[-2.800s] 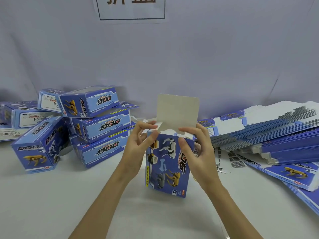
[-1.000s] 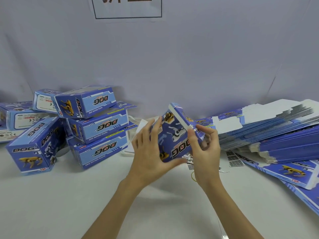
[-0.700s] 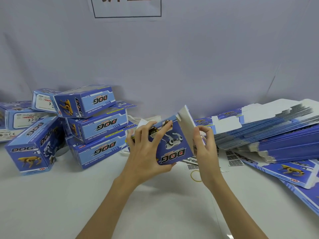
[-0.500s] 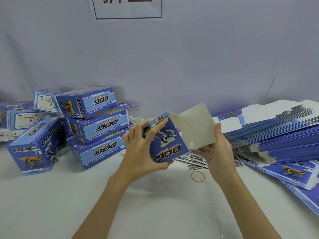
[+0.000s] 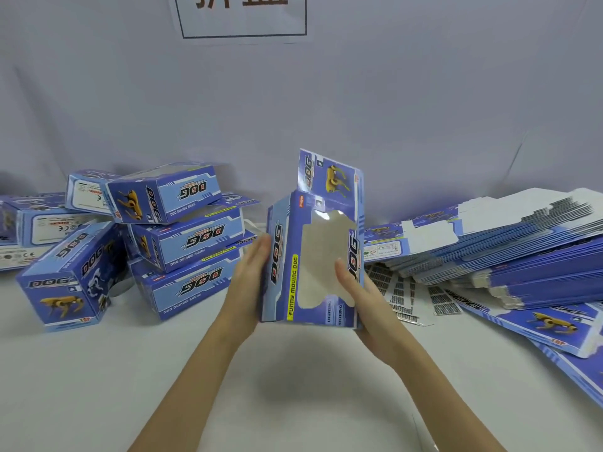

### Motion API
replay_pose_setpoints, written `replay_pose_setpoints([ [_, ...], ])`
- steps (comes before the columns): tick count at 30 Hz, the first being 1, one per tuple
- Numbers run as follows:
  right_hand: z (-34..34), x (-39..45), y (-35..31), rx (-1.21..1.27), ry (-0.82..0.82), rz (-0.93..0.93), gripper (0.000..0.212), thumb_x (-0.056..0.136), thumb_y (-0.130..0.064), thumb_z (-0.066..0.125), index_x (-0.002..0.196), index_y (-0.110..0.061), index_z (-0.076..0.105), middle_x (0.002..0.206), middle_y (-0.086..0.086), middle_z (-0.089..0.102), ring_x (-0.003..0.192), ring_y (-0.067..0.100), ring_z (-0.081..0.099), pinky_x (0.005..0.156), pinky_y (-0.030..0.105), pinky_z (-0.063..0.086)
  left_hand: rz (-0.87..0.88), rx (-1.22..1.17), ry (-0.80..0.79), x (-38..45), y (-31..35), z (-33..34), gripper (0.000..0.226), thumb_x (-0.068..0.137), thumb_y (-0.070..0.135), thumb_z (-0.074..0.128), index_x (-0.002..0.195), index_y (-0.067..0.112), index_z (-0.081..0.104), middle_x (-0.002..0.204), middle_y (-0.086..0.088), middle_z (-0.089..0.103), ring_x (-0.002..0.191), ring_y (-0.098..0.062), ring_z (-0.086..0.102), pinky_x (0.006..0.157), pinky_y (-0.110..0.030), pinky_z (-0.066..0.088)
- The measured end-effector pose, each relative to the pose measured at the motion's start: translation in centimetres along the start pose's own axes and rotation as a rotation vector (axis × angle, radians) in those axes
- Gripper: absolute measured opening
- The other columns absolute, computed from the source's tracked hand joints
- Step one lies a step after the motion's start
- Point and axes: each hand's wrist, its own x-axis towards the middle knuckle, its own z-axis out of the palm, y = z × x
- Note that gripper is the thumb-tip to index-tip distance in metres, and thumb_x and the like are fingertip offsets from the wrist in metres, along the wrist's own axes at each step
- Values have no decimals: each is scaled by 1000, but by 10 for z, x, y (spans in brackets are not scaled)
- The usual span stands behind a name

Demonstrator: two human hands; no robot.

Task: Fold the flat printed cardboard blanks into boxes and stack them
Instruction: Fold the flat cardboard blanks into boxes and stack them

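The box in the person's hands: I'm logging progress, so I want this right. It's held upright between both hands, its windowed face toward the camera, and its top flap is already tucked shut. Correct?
Not quite. In the head view the box is held upright between the left hand and right hand, window facing the camera, but its top flap stands open, not tucked shut.

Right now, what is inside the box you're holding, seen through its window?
Through the window of the held box only bare grey-brown cardboard shows, no toy. The right hand thumb covers the window's lower right, and the printed walls hide the rest of the inside.
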Motion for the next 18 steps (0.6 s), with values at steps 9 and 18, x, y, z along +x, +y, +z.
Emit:
replay_pose_setpoints([
  [9,-4,-1,5,-316,-124,-132,83,91,-60,68,160,-58,21,141,-24,61,128,5,63,100,27,57,117,88,-1,1,-6,3,72,90,46,77,150,51,36,134,9,69,116,-23,72,92,-52,61],
  [18,-4,7,10,-354,22,-265,79,78,-73,76,148,-61,42,125,3,72,106,24,75,72,37,65,77,-28,65,9,-5,-8,70,87,59,66,148,58,33,122,17,74,105,-18,76,71,-38,64],
])
